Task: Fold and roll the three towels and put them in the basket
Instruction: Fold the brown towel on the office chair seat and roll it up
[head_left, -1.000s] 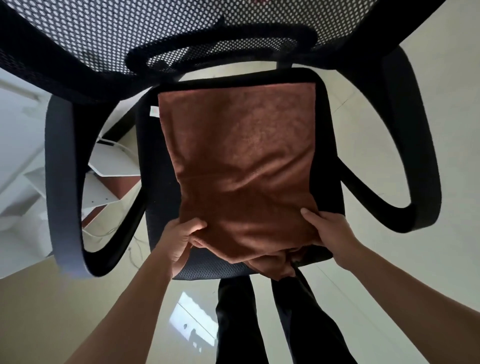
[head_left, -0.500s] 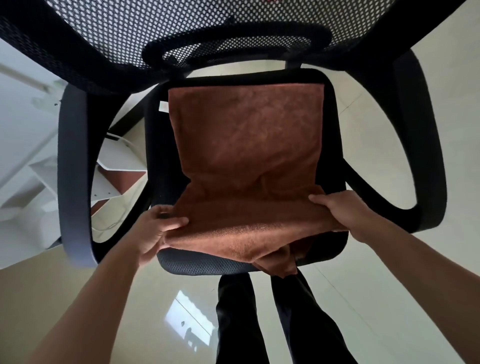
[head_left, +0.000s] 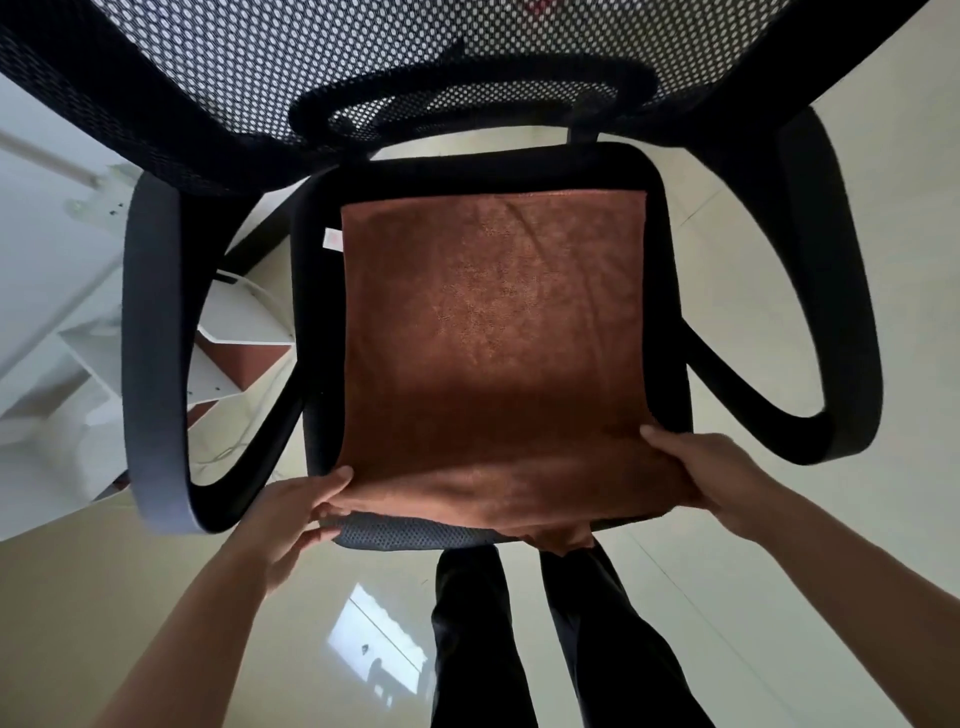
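A brown towel (head_left: 493, 332) lies spread flat on the black seat (head_left: 670, 291) of an office chair, with a small white label at its far left corner. My left hand (head_left: 298, 512) pinches the towel's near left corner, thumb on top. My right hand (head_left: 701, 467) grips the near right corner in the same way. The near edge of the towel hangs a little over the seat's front, with a fold of brown cloth below it. No basket is in view.
The chair's mesh backrest (head_left: 415, 62) fills the top. Its armrests curve at the left (head_left: 156, 364) and the right (head_left: 831, 312). White shelving (head_left: 78, 322) stands at the left. My dark trouser legs (head_left: 545, 634) are on the pale glossy floor (head_left: 208, 623).
Both hands have drawn the towel's near edge outward and toward me, so the bunched cloth now lies flat and taut across the seat. The view has shifted slightly.
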